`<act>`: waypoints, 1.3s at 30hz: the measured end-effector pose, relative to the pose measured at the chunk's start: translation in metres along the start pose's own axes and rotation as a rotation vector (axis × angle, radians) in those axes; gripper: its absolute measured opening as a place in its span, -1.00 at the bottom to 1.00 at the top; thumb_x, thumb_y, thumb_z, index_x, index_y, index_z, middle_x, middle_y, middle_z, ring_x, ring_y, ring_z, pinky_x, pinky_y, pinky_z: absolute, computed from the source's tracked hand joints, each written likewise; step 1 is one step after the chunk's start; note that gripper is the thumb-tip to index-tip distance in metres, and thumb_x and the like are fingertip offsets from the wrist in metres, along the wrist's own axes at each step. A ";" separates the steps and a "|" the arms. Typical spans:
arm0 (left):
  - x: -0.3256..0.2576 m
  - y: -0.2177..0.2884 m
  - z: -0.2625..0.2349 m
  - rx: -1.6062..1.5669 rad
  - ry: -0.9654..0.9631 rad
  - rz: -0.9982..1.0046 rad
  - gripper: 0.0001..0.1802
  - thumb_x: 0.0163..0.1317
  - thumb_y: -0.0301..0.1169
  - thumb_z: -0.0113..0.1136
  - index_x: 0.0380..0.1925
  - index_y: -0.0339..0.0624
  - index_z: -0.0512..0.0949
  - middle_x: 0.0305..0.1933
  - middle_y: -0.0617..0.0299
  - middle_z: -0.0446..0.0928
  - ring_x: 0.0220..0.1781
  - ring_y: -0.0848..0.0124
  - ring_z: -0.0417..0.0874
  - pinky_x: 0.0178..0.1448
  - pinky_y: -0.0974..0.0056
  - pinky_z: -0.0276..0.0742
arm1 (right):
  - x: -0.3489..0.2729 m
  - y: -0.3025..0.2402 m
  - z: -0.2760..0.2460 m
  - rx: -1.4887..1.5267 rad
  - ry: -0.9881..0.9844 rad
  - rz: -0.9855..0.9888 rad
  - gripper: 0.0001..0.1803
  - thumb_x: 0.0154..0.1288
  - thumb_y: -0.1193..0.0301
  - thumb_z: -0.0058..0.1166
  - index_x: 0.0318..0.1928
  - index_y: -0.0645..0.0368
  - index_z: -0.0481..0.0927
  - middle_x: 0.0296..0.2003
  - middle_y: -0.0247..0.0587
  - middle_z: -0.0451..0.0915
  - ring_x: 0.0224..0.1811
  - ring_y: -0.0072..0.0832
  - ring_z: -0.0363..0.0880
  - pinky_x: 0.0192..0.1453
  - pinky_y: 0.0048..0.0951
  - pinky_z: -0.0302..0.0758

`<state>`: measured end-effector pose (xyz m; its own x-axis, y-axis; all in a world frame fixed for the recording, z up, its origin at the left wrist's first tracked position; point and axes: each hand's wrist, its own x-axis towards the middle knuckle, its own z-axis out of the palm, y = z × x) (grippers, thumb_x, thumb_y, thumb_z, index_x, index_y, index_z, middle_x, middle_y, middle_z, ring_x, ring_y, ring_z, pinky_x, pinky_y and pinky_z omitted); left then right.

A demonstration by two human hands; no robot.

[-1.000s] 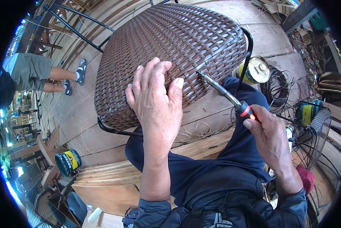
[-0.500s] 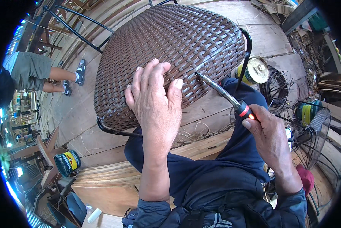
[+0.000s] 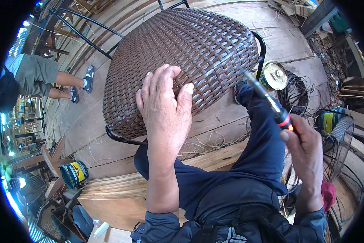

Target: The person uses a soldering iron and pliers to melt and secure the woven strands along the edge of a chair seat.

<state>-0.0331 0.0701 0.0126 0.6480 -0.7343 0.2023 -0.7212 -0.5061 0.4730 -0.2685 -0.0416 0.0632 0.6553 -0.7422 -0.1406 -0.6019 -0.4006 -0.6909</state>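
Note:
A brown woven wicker panel point(image 3: 178, 44) on a black metal frame point(image 3: 264, 48) fills the upper middle, tilted in front of my knees. My left hand point(image 3: 163, 101) lies on its near part, fingers stretched and thumb apart, holding nothing. In my right hand point(image 3: 305, 143) is a soldering iron point(image 3: 271, 103) with a dark handle, a red band and a glowing orange light. Its metal shaft points up and left, and the slightly blurred tip stands off the weave, to the right of the panel's edge.
A metal can point(image 3: 274, 76) and a coil of dark strands point(image 3: 293, 95) lie right of the panel. At right stands a wire fan guard point(image 3: 338, 150). A green can point(image 3: 73, 174) sits at left by wooden boards point(image 3: 113, 188). Another person's legs point(image 3: 64, 79) show at far left.
My right hand has drawn the soldering iron away from the weave, to the right. My left hand stays nearly in place. The wicker panel has shifted slightly.

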 end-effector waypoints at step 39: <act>0.013 0.013 0.021 0.131 0.080 0.067 -0.58 0.18 -0.23 0.25 0.02 -0.11 0.48 0.19 0.11 0.45 0.31 0.16 0.37 0.37 0.00 0.17 | 0.030 0.026 0.013 0.002 -0.141 0.017 -0.65 0.36 0.24 0.08 -0.06 0.31 0.53 -0.45 0.01 0.49 -0.41 -0.23 0.48 -0.25 -0.30 0.41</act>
<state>-0.0389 0.0443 0.0038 0.6108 -0.7330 0.2995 -0.7859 -0.5153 0.3417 -0.2592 -0.0672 0.0320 0.7024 -0.6661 -0.2507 -0.6129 -0.3871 -0.6889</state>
